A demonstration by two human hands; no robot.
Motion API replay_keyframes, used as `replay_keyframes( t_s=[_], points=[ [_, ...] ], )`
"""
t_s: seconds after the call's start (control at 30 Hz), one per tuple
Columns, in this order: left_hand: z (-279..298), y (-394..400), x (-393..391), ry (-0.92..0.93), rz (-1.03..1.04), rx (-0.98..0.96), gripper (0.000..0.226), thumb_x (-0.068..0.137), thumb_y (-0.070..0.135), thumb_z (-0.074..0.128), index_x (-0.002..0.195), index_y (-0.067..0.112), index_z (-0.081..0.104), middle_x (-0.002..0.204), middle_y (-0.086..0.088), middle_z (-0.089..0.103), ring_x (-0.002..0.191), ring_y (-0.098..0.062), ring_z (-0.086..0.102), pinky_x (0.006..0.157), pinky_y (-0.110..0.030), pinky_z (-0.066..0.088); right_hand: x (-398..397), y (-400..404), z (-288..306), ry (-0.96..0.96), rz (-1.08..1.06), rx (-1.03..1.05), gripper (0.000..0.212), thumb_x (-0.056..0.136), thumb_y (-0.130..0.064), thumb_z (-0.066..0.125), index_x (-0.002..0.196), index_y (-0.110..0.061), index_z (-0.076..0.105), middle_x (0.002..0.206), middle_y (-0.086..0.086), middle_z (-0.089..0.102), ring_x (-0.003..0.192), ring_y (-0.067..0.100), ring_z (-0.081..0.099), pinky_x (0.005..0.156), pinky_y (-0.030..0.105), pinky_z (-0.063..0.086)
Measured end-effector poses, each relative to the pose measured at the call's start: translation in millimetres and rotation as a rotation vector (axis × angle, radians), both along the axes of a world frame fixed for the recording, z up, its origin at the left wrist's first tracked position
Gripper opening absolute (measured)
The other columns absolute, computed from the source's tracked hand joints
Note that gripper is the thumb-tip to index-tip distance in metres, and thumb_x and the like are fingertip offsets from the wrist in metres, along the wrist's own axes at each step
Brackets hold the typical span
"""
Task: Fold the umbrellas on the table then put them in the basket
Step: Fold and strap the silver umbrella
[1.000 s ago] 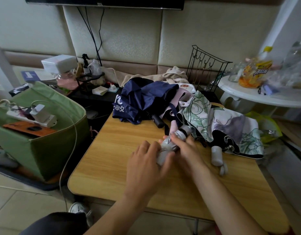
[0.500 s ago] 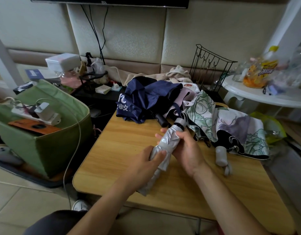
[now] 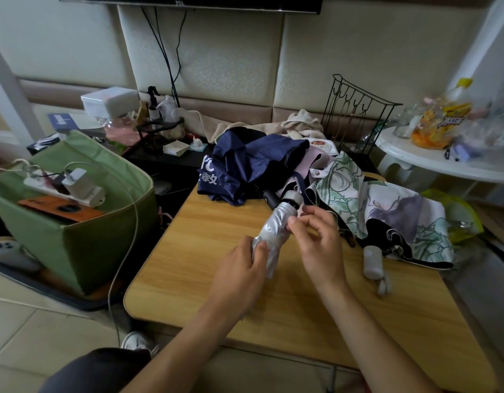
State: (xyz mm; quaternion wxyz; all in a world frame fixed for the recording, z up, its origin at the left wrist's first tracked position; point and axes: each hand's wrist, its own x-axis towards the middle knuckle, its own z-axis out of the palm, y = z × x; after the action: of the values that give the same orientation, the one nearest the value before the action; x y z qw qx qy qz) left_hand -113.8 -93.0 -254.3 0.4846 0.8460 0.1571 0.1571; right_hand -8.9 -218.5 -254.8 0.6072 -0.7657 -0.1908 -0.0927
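Your green fabric basket [image 3: 83, 242] sits on the floor to the left of the wooden table [image 3: 205, 268], its soft walls sagging; in it lie a white power strip [image 3: 46, 185] with a white charger [image 3: 79, 180] plugged in and a flat orange-brown case [image 3: 62, 208], and a white cable [image 3: 131, 222] trails over its rim to the floor. No umbrella is in it. Your left hand [image 3: 239, 282] has its fingers curled round the lower end of the silver umbrella [image 3: 276, 228], gripping the gathered, slightly crumpled shiny fabric just above the tabletop. Your right hand [image 3: 318, 245] is half open beside the upper part of that umbrella, thumb and forefinger brought close at its side; whether they pinch a strap or only touch the fabric you cannot tell from this view. The silver umbrella is rolled into a slim tube, tilted away from you, with a pale rounded cap [image 3: 292, 197] at its far end. Behind it on the table the navy umbrella [image 3: 245, 163] lies loose and rumpled with white characters printed on it, and to the right the floral umbrella [image 3: 387, 211] spreads in green, purple and white folds with a black lining, its pale cylindrical handle [image 3: 372, 261] resting on the wood. A black wire rack [image 3: 355, 109] stands behind them.
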Motion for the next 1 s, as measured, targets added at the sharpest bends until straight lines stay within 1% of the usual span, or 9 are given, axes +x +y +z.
replay_keyframes(
  t_s=[0.13, 0.27, 0.37, 0.47, 0.57, 0.67, 0.73, 0.87, 1.0],
  points=[
    [-1.9, -4.9, 1.6, 0.016, -0.023, 0.145, 0.023, 0.107, 0.039, 0.041, 0.102, 0.021, 0.054, 0.089, 0.003, 0.062, 0.072, -0.010, 0.060, 0.056, -0.025, 0.049, 4.0, -0.6, 0.9, 0.135, -0.028, 0.054, 0.024, 0.093, -0.034, 0.075, 0.078, -0.015, 0.077, 0.124, -0.008, 0.062, 0.117, -0.003, 0.056, 0.088, 0.006, 0.043],
    [-3.5, -6.9, 2.2, 0.024, -0.019, 0.209, 0.021, 0.107, 0.039, 0.040, 0.102, 0.022, 0.051, 0.088, 0.005, 0.059, 0.072, -0.010, 0.058, 0.056, -0.023, 0.045, 7.9, 0.1, -2.6, 0.248, 0.000, 0.113, 0.022, 0.083, -0.038, 0.081, 0.075, -0.018, 0.080, 0.114, -0.009, 0.068, 0.111, 0.009, 0.066, 0.099, 0.042, 0.056],
    [-5.0, -7.1, 3.2, 0.020, -0.020, 0.255, 0.021, 0.107, 0.039, 0.039, 0.103, 0.022, 0.050, 0.089, 0.005, 0.058, 0.072, -0.010, 0.058, 0.057, -0.027, 0.047, 8.1, -1.5, 2.9, 0.321, 0.054, 0.179, 0.019, 0.091, -0.015, 0.076, 0.073, -0.010, 0.079, 0.106, -0.005, 0.069, 0.099, 0.014, 0.070, 0.085, 0.029, 0.059],
    [-7.4, -8.1, 2.8, 0.015, -0.031, 0.290, 0.022, 0.107, 0.040, 0.036, 0.105, 0.023, 0.049, 0.090, 0.006, 0.057, 0.071, -0.009, 0.056, 0.057, -0.024, 0.044, 6.8, -2.6, 6.9, 0.356, 0.079, 0.223, 0.024, 0.093, -0.006, 0.070, 0.070, -0.005, 0.076, 0.098, -0.006, 0.071, 0.084, 0.006, 0.070, 0.069, 0.015, 0.054],
    [-7.5, -10.4, 2.2, 0.011, -0.059, 0.314, 0.022, 0.109, 0.039, 0.031, 0.111, 0.024, 0.047, 0.097, 0.006, 0.056, 0.075, -0.007, 0.056, 0.060, -0.021, 0.043, 9.3, -3.3, 5.6, 0.373, 0.051, 0.222, 0.029, 0.092, -0.005, 0.067, 0.064, -0.005, 0.075, 0.082, -0.015, 0.074, 0.082, 0.006, 0.069, 0.075, 0.021, 0.055],
    [-6.4, -13.3, 2.0, 0.020, -0.118, 0.305, 0.026, 0.110, 0.038, 0.027, 0.125, 0.025, 0.043, 0.110, 0.006, 0.055, 0.088, -0.007, 0.057, 0.072, -0.024, 0.049, 9.7, -3.8, 7.7, 0.375, 0.015, 0.213, 0.039, 0.090, -0.004, 0.065, 0.053, -0.011, 0.071, 0.070, -0.019, 0.073, 0.078, -0.006, 0.066, 0.089, 0.031, 0.053],
    [-4.9, -14.0, 1.8, 0.042, -0.159, 0.262, 0.032, 0.111, 0.037, 0.026, 0.138, 0.024, 0.039, 0.123, 0.004, 0.054, 0.101, -0.008, 0.058, 0.081, -0.023, 0.051, 9.9, -4.0, 6.5, 0.366, -0.016, 0.217, 0.044, 0.091, -0.003, 0.065, 0.048, -0.016, 0.069, 0.067, -0.022, 0.071, 0.072, -0.010, 0.064, 0.087, 0.034, 0.051],
    [-0.7, -11.2, 1.5, 0.055, -0.191, 0.156, 0.052, 0.112, 0.034, 0.028, 0.161, 0.021, 0.020, 0.146, 0.005, 0.048, 0.123, -0.003, 0.046, 0.095, -0.017, 0.038, 11.9, -1.1, 2.3, 0.348, -0.075, 0.188, 0.038, 0.091, -0.008, 0.066, 0.053, -0.015, 0.069, 0.080, -0.016, 0.073, 0.079, -0.003, 0.066, 0.078, 0.034, 0.050],
    [-7.8, -8.5, 2.5, -0.010, -0.189, -0.010, 0.050, 0.110, 0.036, 0.036, 0.159, 0.036, 0.024, 0.140, 0.005, 0.059, 0.123, -0.009, 0.056, 0.102, -0.031, 0.048, 16.9, 1.3, -1.5, 0.365, -0.091, 0.218, 0.036, 0.092, -0.009, 0.066, 0.056, -0.012, 0.068, 0.087, -0.017, 0.073, 0.082, 0.000, 0.066, 0.079, 0.034, 0.052]
  ],
)
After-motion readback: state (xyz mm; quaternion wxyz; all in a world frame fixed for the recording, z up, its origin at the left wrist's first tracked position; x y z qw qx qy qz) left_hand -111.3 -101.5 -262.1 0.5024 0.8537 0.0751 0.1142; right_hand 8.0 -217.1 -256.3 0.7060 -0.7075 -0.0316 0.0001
